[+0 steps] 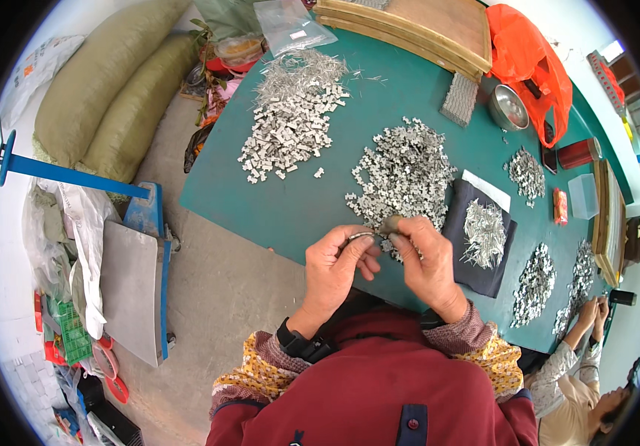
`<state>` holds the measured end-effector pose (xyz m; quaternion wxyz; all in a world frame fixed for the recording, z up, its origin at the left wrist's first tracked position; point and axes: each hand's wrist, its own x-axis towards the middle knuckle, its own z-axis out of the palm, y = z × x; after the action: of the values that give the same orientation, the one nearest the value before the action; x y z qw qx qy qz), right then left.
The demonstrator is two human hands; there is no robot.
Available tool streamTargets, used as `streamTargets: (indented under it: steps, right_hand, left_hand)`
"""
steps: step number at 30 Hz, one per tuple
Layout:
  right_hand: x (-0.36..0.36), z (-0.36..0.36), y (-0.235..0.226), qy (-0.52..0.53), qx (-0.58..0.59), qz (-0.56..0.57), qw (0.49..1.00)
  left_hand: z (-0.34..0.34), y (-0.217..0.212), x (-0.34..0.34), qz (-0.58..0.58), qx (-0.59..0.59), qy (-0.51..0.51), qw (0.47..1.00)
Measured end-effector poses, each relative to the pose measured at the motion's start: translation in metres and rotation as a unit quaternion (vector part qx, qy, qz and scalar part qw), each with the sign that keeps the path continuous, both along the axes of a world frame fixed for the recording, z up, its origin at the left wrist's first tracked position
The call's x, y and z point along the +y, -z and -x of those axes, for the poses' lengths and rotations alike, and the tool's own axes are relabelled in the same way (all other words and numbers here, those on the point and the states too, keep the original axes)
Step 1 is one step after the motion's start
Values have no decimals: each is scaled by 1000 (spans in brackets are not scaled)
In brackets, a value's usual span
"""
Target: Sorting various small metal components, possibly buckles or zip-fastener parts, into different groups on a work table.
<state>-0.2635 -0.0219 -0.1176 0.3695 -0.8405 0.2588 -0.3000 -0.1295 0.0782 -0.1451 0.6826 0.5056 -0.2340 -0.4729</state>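
Note:
My left hand (340,263) is closed at the table's near edge, with a thin curved metal strip (360,235) between thumb and forefinger. Just beside it, my right hand (427,262) is closed in a pinch; whatever lies between its fingertips is too small to make out. Right behind both hands spreads a large heap of small grey metal links (403,167). To the right, a dark cloth (457,256) carries a pile of thin silver pins (484,236). Farther left lies a heap of lighter flat metal pieces (290,134), with more fine pins (298,74) behind it.
On the green table (238,189) also stand wooden trays (417,30), a metal bowl (508,108), a red plastic bag (524,59) and a clear box (583,196). Smaller link piles (534,286) lie at right, near another person's hands (595,314). A cart (134,290) stands left.

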Motion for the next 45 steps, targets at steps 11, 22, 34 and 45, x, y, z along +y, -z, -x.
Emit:
streamTargets:
  steps: [11,22,34,45]
  right_hand:
    - [-2,44,19,-10,118,155,981]
    - [-6,16,16,-43,115,190,974]
    - [-15,-30,23,-84,186,314,927]
    - [-8,-42,19,-118,112,225,961]
  left_hand:
    - [-14,11,9,-26,27,-55,998]
    - [-19,8,17,-69,30,2,997]
    - [-21,12,21,-49,59,-36,996]
    - [-27,10,26,-48,56,-77,994]
